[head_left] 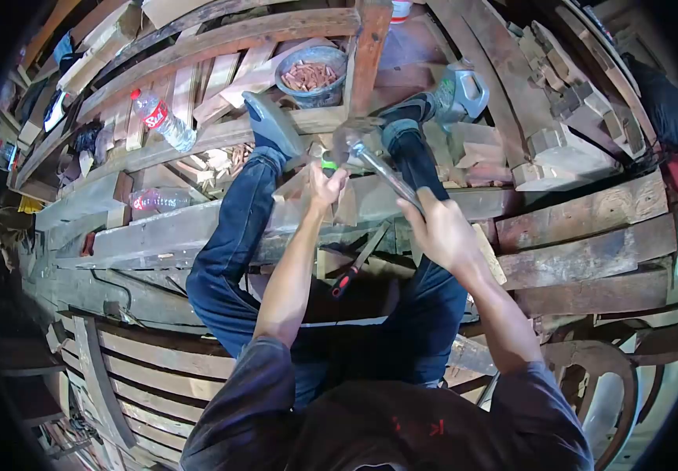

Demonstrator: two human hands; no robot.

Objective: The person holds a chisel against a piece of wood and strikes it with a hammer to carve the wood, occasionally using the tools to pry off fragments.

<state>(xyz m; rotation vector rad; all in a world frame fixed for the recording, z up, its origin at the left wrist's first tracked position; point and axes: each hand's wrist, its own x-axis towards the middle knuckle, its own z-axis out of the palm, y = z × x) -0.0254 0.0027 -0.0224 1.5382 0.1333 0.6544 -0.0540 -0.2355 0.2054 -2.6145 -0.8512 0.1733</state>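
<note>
My right hand (442, 231) is wrapped round the metal handle of a hammer (386, 171), whose head is close to my left hand at the centre. Closed round a green-handled tool (328, 163), my left hand (327, 187) is between my shins, above a wooden beam. The tool's far end is partly hidden by the hammer head, and I cannot tell whether they touch. A red and black handled tool (343, 281) lies between my thighs, its blade pointing up and right.
A bucket (312, 96) of small wooden pieces stands behind a beam. Plastic bottles (168, 125) are at the left, and a clear jug (461, 93) is near my right foot. Stacked boards (590, 251) lie at the right, and slats (158, 365) at lower left.
</note>
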